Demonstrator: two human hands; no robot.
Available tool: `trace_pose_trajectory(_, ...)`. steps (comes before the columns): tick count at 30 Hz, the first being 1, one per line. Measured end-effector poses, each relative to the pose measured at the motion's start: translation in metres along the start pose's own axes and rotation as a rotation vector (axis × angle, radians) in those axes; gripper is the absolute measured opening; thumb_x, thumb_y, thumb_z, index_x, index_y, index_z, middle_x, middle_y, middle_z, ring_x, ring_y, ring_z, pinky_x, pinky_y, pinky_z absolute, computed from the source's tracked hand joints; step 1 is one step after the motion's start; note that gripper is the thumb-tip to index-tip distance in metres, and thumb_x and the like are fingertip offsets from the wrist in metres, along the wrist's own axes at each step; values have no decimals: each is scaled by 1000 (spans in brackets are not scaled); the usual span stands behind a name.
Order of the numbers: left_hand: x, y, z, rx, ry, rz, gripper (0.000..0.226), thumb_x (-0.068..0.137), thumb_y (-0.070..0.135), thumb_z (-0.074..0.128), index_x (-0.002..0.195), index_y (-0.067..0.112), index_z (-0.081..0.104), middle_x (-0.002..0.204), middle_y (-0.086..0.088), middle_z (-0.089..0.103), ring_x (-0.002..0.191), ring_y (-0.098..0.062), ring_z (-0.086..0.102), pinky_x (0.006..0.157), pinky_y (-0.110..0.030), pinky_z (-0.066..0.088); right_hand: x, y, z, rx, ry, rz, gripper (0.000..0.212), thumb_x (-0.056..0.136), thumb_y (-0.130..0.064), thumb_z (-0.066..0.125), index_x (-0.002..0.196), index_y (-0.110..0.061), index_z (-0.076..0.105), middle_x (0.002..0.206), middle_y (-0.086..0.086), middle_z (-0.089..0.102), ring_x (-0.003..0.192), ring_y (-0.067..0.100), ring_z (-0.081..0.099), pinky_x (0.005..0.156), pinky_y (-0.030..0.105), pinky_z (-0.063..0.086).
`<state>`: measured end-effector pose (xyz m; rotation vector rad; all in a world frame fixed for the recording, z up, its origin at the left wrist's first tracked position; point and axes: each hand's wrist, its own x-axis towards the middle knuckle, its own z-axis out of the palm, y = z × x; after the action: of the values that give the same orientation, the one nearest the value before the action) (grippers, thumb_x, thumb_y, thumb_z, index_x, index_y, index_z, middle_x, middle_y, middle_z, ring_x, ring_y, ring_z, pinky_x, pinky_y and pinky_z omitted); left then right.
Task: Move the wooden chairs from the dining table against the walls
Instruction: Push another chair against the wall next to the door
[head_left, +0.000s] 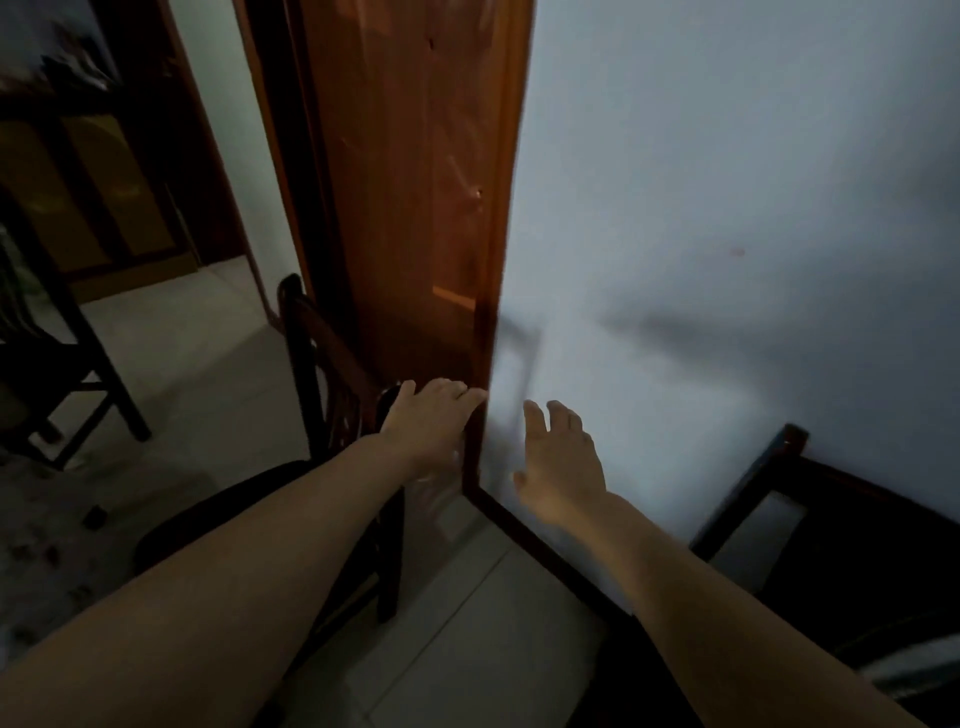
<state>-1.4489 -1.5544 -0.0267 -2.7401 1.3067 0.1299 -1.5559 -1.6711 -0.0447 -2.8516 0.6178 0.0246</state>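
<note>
A dark wooden chair (306, 364) stands against the brown door frame (415, 182), its back running under my left arm. My left hand (431, 421) hovers over the chair's right back corner with fingers straight and relaxed; whether it touches the chair is unclear. My right hand (563, 457) is held out in front of the white wall (727, 208), fingers spread, holding nothing. A second dark chair (810, 499) stands against the wall at the lower right. A third dark chair (47, 364) is at the left edge.
A dark skirting board (540, 545) runs along the foot of the wall. Pale floor tiles (457, 623) lie between the two near chairs. A dark cabinet with glass doors (88, 171) stands at the back left, beyond an open doorway.
</note>
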Motion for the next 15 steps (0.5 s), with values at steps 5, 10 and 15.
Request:
trace_pose_trajectory(5, -31, -79, 9, -54, -45, -77, 85, 87, 23, 64, 153, 23, 10, 161, -3, 13, 149, -22, 11, 117, -48, 15, 19, -80, 16, -2, -7, -65, 81, 89, -34, 62, 151, -16, 12, 156, 13, 18, 144, 32, 20, 116, 41, 24)
trace_pose_trajectory(10, -40, -133, 19, -74, -54, -139, 85, 87, 22, 63, 153, 22, 10, 160, -4, 13, 147, -24, 14, 116, -48, 17, 47, -126, 22, -25, -15, -122, 83, 87, -35, 65, 150, -16, 15, 152, 13, 24, 141, 32, 25, 115, 41, 27)
trace_pose_trajectory(15, -21, -175, 33, -111, -79, -194, 87, 86, 18, 63, 153, 23, 8, 161, -4, 12, 148, -23, 12, 117, -50, 15, 95, -156, 33, -12, -33, -161, 84, 87, -33, 64, 151, -15, 11, 151, 14, 24, 141, 33, 25, 116, 42, 26)
